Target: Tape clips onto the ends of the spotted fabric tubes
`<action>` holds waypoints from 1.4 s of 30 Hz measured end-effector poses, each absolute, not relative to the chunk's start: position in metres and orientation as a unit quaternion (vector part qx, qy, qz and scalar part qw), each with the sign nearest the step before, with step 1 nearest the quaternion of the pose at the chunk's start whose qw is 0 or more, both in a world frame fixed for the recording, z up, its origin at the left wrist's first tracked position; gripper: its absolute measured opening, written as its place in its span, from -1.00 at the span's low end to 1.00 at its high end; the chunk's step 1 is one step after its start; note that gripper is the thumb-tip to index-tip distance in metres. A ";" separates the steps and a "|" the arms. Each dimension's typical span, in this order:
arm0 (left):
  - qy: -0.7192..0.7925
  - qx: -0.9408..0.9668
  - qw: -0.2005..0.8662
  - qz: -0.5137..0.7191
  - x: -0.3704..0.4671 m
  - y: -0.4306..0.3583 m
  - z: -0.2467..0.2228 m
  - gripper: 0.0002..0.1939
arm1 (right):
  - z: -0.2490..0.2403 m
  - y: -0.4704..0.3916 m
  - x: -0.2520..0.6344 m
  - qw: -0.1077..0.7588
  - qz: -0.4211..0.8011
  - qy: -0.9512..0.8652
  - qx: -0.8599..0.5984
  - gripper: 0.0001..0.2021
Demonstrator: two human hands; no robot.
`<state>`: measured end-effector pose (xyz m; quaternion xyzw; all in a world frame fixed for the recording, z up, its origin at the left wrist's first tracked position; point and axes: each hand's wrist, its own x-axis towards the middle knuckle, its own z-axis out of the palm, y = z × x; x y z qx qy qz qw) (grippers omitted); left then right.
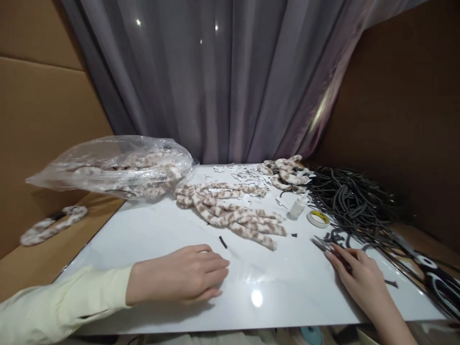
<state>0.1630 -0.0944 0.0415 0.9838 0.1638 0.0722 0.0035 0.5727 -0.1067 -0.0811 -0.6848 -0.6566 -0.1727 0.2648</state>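
My left hand [187, 274] lies palm down on the white table [151, 244], its fingers stretched out and holding nothing. A short black cord piece [223, 242] lies just beyond its fingertips. At the right, my right hand [359, 275] is closed on small thread snips [321, 244]; their two pointed silver blades stick out past the fingers, and the handles are mostly hidden. In front of both hands spreads a bundle of fluffy white-and-brown tubes [230, 211].
A clear plastic bag [118, 167] of fluffy pieces stands back left, near a fluffy loop [53, 225] on cardboard. Back right are finished-looking loops [287, 172], a small bottle [297, 207], a tape roll [318, 219], a black cord heap [352, 196] and large scissors [431, 273].
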 end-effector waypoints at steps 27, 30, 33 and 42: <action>0.485 0.732 0.428 0.214 0.098 -0.041 0.020 -0.51 | 0.050 0.001 0.368 0.003 -0.071 -0.897 -0.437 -0.82; 0.457 0.626 0.593 0.218 0.127 -0.033 0.018 -0.37 | 0.061 0.005 0.364 -0.017 -0.066 -0.887 -0.456 -0.80; 0.444 0.444 0.748 0.213 0.144 -0.013 0.007 -0.47 | 0.057 0.004 0.359 -0.055 -0.040 -0.879 -0.472 -0.73; 0.493 0.431 0.722 0.223 0.149 0.048 -0.008 -0.75 | 0.059 -0.022 0.359 -0.003 0.040 -0.875 -0.483 -0.82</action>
